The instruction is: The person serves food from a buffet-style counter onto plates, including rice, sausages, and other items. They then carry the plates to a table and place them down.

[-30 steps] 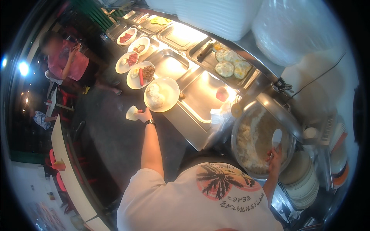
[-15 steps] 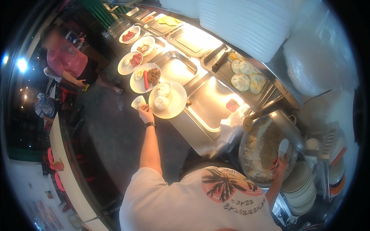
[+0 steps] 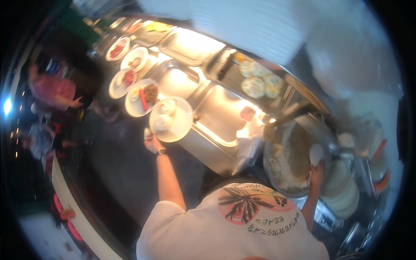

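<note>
My left hand is closed around a small white cup, blurred and mostly covered by the fingers. It is at the near left rim of a white plate. On that plate sit two round mounds of white rice, one behind the other. At the right, my right hand grips a white rice paddle. The paddle's blade is over a large round metal pot of rice, which is heaped toward the pot's left side.
Several plates of food line the counter edge, the nearest holding a red sausage. Behind are metal trays, one with fried eggs. Stacked plates stand right of the pot. A person in a pink shirt is beyond the counter at left.
The whole view has turned and blurred, so the counter appears farther left. My left hand has tipped the cup, and less of it shows. The right hand still holds the paddle over the pot.
</note>
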`<control>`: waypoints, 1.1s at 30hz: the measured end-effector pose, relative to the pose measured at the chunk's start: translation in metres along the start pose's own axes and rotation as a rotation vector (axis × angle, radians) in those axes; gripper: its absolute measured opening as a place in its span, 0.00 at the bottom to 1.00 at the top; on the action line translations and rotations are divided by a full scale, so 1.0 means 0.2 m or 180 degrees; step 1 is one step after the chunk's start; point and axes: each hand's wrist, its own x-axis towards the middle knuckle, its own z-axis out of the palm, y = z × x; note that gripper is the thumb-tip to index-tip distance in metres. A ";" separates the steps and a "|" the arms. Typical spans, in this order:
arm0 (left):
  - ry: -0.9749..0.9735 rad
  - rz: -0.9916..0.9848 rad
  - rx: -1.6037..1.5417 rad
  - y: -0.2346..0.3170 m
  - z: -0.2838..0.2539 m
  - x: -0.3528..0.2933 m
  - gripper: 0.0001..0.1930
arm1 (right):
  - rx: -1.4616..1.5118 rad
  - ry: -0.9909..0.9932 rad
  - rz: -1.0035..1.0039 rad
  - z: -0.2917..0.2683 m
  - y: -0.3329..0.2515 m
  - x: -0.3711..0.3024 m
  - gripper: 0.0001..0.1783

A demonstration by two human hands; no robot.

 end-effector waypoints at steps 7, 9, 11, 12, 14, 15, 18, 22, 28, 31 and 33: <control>-0.0001 -0.0218 0.0990 0.14 0.06 0.03 0.17 | -0.1716 0.0072 -0.1114 0.04 0.24 0.23 0.29; -0.0107 -0.0441 0.0225 0.13 -0.02 0.05 0.20 | -0.1733 -0.0227 -0.0931 0.09 0.20 0.31 0.27; 0.0204 -0.0520 0.0001 0.16 -0.10 0.01 0.23 | -0.1653 -0.0425 -0.0906 0.17 0.00 0.34 0.26; 0.0491 -0.0469 0.0097 0.29 -0.07 -0.14 0.24 | -0.1569 -0.0282 -0.1046 0.18 0.00 0.39 0.25; 0.0456 -0.0354 -0.0080 0.44 -0.02 -0.36 0.17 | -0.1223 0.0054 -0.1107 0.23 0.19 0.66 0.24; -0.0007 -0.0240 -0.0049 0.49 0.02 -0.45 0.16 | -0.0992 0.0283 -0.0997 0.23 0.38 0.81 0.23; -0.1269 0.0370 -0.0073 0.83 -0.11 -0.72 0.14 | -0.2362 -0.0519 -0.1452 0.36 -0.10 0.75 0.21; -0.3179 -0.0021 -0.0123 1.06 -0.05 -1.19 0.15 | -0.1464 -0.0690 -0.2752 0.42 -0.10 0.74 0.20; -0.5494 -0.0264 0.0942 1.00 0.23 -1.98 0.13 | -0.1923 -0.0136 -0.2355 0.55 0.04 0.81 0.18; -0.6256 0.1783 0.1284 0.85 0.44 -2.28 0.09 | -0.2736 -0.0655 -0.2376 0.43 0.03 0.69 0.18; -0.6105 0.2803 0.1544 0.69 0.56 -2.43 0.08 | -0.3418 -0.1063 -0.2361 0.33 0.04 0.59 0.18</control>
